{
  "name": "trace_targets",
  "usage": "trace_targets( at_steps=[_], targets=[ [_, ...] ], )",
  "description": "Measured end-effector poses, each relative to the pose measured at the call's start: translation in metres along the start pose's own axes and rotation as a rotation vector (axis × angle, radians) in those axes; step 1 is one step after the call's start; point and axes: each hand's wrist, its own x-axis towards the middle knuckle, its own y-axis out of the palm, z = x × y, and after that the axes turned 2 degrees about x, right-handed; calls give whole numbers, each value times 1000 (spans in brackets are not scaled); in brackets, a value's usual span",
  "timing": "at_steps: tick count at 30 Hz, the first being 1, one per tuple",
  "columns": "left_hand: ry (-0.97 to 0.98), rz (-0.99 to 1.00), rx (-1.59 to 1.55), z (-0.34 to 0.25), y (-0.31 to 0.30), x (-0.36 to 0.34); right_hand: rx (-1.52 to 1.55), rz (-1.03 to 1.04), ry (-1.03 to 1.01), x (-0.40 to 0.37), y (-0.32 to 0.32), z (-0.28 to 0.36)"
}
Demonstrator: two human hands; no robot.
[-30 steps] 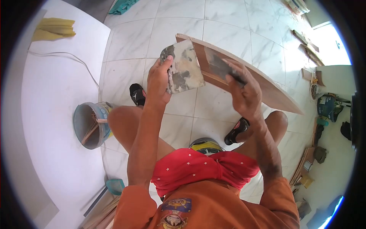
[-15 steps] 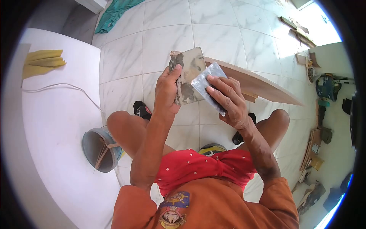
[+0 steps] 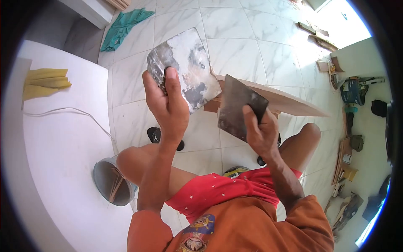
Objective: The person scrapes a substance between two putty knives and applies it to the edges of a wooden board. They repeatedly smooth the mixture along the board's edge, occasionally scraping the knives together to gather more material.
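My left hand [image 3: 170,105] grips a square plate [image 3: 193,63] smeared with white and dark patches, its thumb lying on the face. In my right hand [image 3: 263,128] is a dark grey flat plate [image 3: 237,105], pinched near its right edge with the thumb on top. The two plates are close together but apart. Behind them a long wooden board [image 3: 289,101] slants off to the right, partly hidden by the plates.
A grey bucket [image 3: 99,185] with thin sticks stands left of my knee. A yellow cloth [image 3: 48,82] lies on the white surface [image 3: 63,138]. A teal cloth [image 3: 126,27] is on the tiled floor. Wood scraps [image 3: 321,40], bags and tools line the right side.
The plates have separated. My left hand has moved up and left, turning its plate to show a smeared face. My right hand has moved slightly down and right, and its plate now shows a dark face.
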Motion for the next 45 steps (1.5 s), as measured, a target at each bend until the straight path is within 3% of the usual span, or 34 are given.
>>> trace_targets(
  at_steps=[5, 8, 11, 17, 23, 29, 32, 33, 36, 37, 40, 45],
  targets=[
    [233, -14, 71, 1, -2, -13, 11, -86, -56, -4, 33, -1],
    [245, 31, 130, 3, -11, -21, 31, -90, -32, -6, 43, 5],
    [448, 52, 196, 14, -11, -19, 28, -69, -48, -4, 45, 9],
    [547, 123, 241, 16, -19, -16, 137, -59, 73, 0, 48, 3],
    [484, 211, 295, 21, -19, -11, 137, -79, 119, 13, 59, -8],
    [211, 303, 548, 28, -34, 8, 688, -134, 254, 45, 66, -15],
    [217, 116, 588, 46, -58, 50, 512, 47, 231, 65, 44, -22],
    [221, 64, 586, 50, -68, 61, 182, 62, 255, 75, 38, -25],
    [253, 12, 565, 59, -89, 78, -557, 372, -102, 97, 38, -18],
    [259, 17, 582, 56, -91, 78, -641, 438, -78, 102, 46, -11],
    [182, 34, 594, 56, -90, 77, -767, 466, -448, 123, 65, -34],
    [452, -70, 515, 77, -91, 92, -963, 517, -405, 144, 82, -43]
  ],
)
